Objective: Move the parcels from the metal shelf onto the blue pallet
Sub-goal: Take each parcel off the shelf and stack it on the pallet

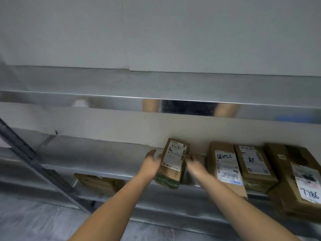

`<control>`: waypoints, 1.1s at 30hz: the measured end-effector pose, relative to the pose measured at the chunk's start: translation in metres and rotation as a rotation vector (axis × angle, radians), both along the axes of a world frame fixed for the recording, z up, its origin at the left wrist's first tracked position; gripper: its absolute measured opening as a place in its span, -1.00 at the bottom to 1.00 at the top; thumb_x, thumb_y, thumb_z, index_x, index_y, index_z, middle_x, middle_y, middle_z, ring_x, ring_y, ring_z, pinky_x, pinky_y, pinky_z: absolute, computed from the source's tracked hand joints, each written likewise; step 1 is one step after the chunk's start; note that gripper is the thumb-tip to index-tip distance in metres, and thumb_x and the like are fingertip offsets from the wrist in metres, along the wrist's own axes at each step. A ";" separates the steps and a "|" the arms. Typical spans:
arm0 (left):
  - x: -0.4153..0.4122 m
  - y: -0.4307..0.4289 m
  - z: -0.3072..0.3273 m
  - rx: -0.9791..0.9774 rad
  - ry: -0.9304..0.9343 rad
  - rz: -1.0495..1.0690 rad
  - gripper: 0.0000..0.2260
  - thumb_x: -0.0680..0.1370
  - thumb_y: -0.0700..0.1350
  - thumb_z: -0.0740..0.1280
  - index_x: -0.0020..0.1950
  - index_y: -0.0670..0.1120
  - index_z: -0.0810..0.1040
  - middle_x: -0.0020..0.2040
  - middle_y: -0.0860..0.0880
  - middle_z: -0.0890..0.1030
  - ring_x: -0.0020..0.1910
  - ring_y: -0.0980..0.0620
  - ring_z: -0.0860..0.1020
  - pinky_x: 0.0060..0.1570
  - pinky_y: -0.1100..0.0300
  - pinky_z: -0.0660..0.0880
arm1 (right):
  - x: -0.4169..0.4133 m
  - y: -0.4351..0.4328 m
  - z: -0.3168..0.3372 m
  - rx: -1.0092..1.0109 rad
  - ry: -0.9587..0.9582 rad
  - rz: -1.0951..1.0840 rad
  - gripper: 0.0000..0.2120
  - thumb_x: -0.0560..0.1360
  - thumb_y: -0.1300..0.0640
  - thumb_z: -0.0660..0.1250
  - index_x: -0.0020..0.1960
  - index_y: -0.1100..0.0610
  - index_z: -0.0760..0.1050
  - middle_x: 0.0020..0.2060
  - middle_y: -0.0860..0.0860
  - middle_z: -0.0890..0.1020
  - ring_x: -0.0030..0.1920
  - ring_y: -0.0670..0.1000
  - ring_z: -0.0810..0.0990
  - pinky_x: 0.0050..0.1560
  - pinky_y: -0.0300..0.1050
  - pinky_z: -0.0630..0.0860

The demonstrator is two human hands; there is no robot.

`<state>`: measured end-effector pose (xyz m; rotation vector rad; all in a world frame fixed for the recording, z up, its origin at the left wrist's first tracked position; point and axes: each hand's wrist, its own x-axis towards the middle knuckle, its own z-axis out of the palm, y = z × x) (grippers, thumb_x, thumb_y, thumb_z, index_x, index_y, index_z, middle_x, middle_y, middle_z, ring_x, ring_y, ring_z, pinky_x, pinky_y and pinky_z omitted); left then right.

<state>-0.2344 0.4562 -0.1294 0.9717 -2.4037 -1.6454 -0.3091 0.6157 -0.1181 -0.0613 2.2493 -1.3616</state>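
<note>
Two bare forearms reach in from the bottom edge toward a small parcel (173, 160), and everything else is placed from that parcel.

Above and behind it, a pale grey wall (156, 32) fills the upper half of the view. The metal shelf (97, 153) runs the full width. One deck lies under the small parcel and stretches away bare to its left. Another deck sits above it, with a shiny front lip (104, 103) (the lip mirrors two arms and dark clothing). Below and left of the parcel is a patch of grey floor (34, 223).

Farthest right of it lies the biggest carton (298, 185), its label hand-marked 7786. Between that carton and the small parcel lie two brown parcels side by side. The nearer one (225, 164) has scrawled writing on its label, and the farther one (253, 164) touches it. Well to the left, a dark slanting strut (34, 164) crosses the shelf. Below and left, on a lower deck, sits another brown box (100, 183).

The small parcel lies skewed, its white label up and its green-taped near end past the deck's front edge. I cannot tell whether it rests on the deck or is lifted. The left hand (152, 162) grips its left side, thumb raised. The right hand (196, 166) touches its right side, but blur hides whether those fingers curl round it.
</note>
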 end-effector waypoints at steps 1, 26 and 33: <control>-0.008 -0.004 -0.005 0.026 -0.007 -0.015 -0.52 0.65 0.05 0.23 0.54 -0.07 0.28 0.48 -0.16 0.40 0.39 -0.14 0.44 0.17 0.16 0.42 | -0.001 -0.006 -0.006 -0.020 0.006 -0.008 -0.60 0.66 -0.05 0.07 0.43 0.09 0.32 0.34 0.11 0.49 0.31 0.14 0.48 0.09 -0.14 0.34; 0.037 0.032 0.031 0.480 0.144 0.036 -0.72 0.63 0.04 0.20 0.12 -0.03 0.65 -0.09 -0.05 0.74 -0.10 -0.03 0.71 -0.22 0.19 0.58 | 0.062 -0.019 0.013 -0.312 0.041 -0.226 -0.61 0.68 -0.02 -0.05 0.45 0.07 0.25 0.24 0.05 0.54 0.05 -0.06 0.55 -0.13 -0.31 0.43; 0.105 0.126 0.095 0.458 0.313 -0.050 -0.76 0.64 -0.05 0.19 0.12 0.05 0.65 -0.08 0.04 0.74 -0.19 0.14 0.70 -0.38 0.35 0.54 | 0.125 0.076 0.067 -0.433 0.122 -0.240 -0.55 0.68 -0.06 -0.03 0.53 0.00 0.17 0.35 0.08 0.49 0.27 0.08 0.51 0.29 0.06 0.45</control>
